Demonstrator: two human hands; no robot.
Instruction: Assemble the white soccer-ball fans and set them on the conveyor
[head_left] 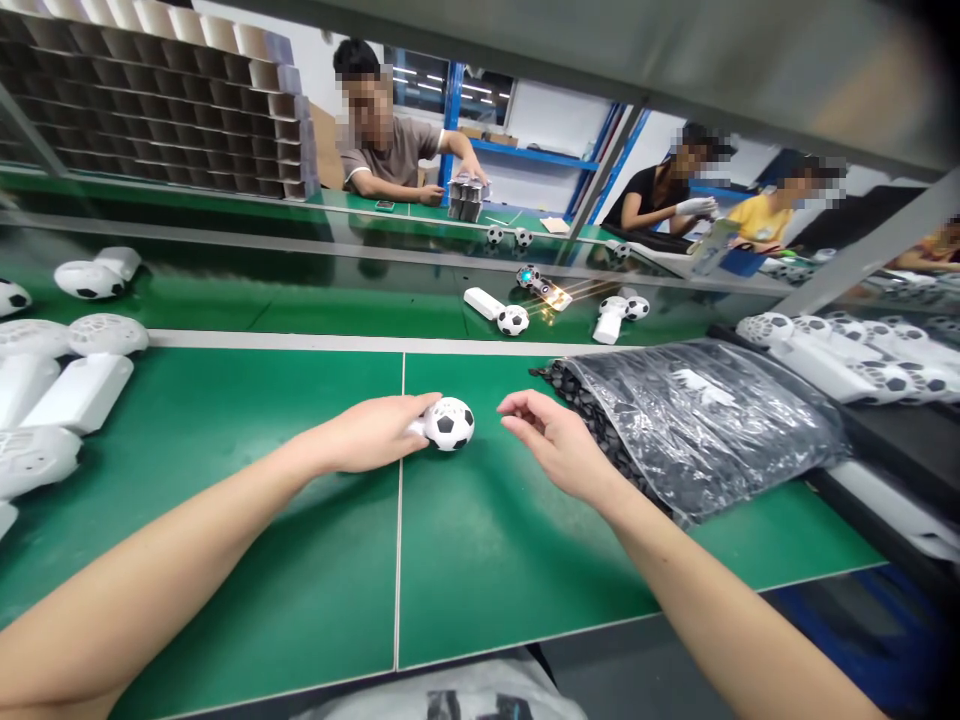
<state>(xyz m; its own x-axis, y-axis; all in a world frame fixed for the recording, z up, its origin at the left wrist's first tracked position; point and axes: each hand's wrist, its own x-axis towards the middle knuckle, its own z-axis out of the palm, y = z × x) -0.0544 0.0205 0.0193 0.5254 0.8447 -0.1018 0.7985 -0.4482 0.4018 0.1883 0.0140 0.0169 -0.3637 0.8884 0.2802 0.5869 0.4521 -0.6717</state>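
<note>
My left hand is wrapped round the white handle of a soccer-ball-patterned device, whose round black-and-white head points right above the green table. Most of the handle is hidden in that hand. To the right of the ball head, apart from it, is my right hand, fingers curved with a gap between thumb and fingertips and nothing between them. Beside my right hand lies a clear plastic bag of small black parts, its open end facing left.
White devices are piled at the left edge, and more ball-headed ones fill the right side. Behind a pale rail, a green belt carries several devices, one lit. People work across it. An overhead shelf crosses the top.
</note>
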